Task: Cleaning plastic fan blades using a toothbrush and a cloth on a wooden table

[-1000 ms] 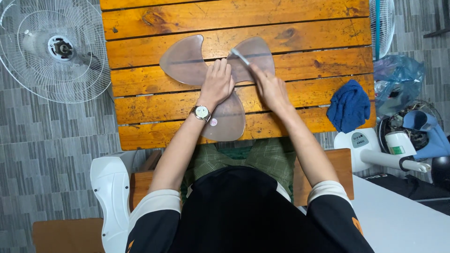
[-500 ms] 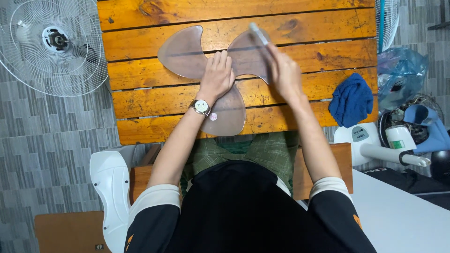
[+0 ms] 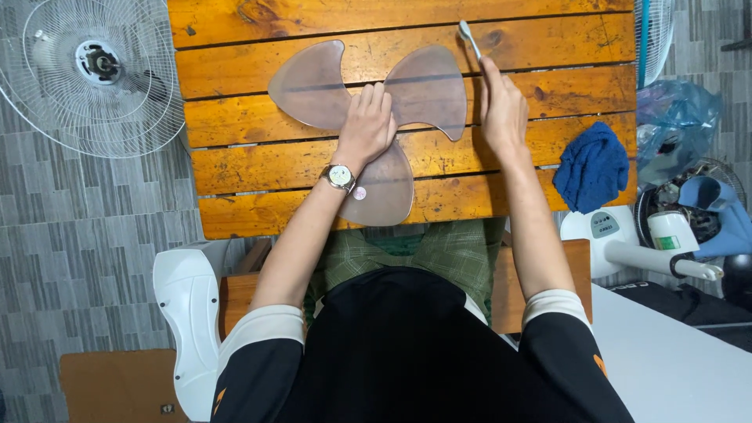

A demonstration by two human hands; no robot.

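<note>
The right hand (image 3: 501, 106) is lifting away from the translucent brownish three-bladed plastic fan blade (image 3: 368, 117), where it was pressing a second ago, and is now sitting on the orange slatted wooden bench (image 3: 548, 47) just right of the upper right blade. The slim grey tool (image 3: 468, 37) it is gripping is swinging from lying across that blade to pointing toward the upper edge of the frame, clear of the plastic.
</note>
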